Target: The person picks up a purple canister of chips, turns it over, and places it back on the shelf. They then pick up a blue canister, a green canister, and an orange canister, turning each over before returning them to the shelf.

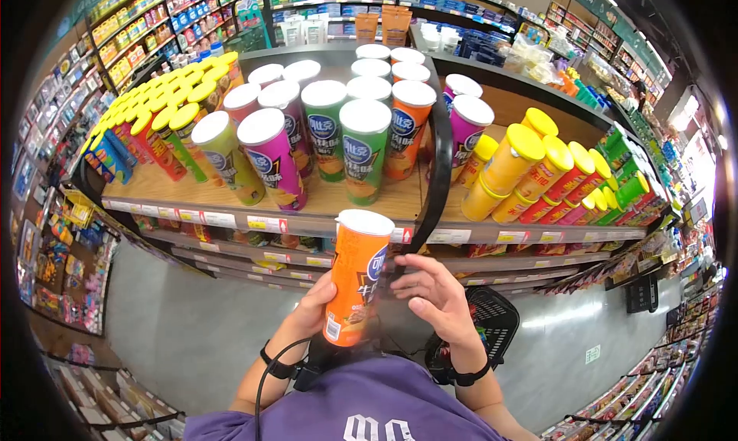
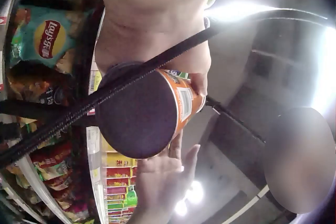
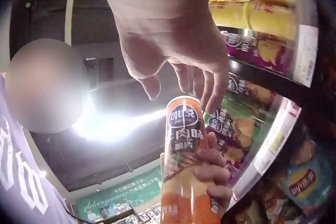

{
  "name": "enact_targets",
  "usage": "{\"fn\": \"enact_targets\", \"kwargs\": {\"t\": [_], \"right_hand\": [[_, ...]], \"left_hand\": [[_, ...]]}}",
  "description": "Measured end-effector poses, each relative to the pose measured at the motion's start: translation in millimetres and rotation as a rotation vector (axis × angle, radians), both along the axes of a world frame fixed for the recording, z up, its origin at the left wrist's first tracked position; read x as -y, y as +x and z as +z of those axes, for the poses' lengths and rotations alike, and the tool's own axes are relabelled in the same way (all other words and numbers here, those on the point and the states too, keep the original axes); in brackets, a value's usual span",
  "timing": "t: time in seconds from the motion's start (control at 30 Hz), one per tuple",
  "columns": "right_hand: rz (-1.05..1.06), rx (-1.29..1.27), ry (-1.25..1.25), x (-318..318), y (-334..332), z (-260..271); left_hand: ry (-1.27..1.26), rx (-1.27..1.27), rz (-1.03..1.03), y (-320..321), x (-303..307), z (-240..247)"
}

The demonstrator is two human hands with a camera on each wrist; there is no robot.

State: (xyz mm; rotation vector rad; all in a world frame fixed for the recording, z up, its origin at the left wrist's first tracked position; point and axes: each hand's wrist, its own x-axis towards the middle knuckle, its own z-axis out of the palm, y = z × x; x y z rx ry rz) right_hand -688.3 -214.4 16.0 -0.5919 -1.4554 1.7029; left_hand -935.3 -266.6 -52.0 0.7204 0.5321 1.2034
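An orange chip canister (image 1: 355, 280) with a white lid stands nearly upright in front of the person's chest. The left hand (image 1: 311, 306) grips its lower side, and in the right wrist view the left fingers (image 3: 212, 174) wrap round the tube. Its dark round base (image 2: 137, 113) faces the left wrist camera. To the right of the canister hovers the right hand (image 1: 437, 293), fingers spread and slightly bent, holding nothing. In the right wrist view that right hand (image 3: 168, 50) is just above the canister's top.
Ahead, a wooden shelf (image 1: 307, 197) bears purple, green and orange canisters with white lids. Yellow-lidded canisters (image 1: 511, 153) stand on its right section, more at the left. A black shopping basket (image 1: 492, 322) is below the right hand. Bagged chips (image 2: 48, 39) fill lower shelves.
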Motion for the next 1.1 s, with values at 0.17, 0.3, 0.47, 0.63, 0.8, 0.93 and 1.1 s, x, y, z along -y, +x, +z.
{"fn": "enact_targets", "kwargs": {"t": [0.17,0.3,0.47,0.63,0.8,0.93,1.1], "right_hand": [[-0.119,0.172,0.408,-15,4,44],[-0.077,0.366,0.599,-17,5,83],[-0.123,0.373,0.792,-20,-18,101],[-0.253,0.25,0.819,-33,-27,116],[-0.43,0.369,1.01,-54,-31,135],[-0.5,0.471,1.102,-74,-43,130],[-0.596,0.551,1.129,-93,-59,117]], "left_hand": [[0.243,-0.389,0.119,7,-5,11],[0.465,-0.708,0.317,12,-10,28],[0.727,-1.026,0.519,7,-26,39],[0.892,-1.101,0.661,-11,-37,76],[0.998,-1.315,0.689,-48,-54,133],[1.012,-1.456,0.671,-46,-70,170],[1.185,-1.725,0.712,-37,-104,172]]}}
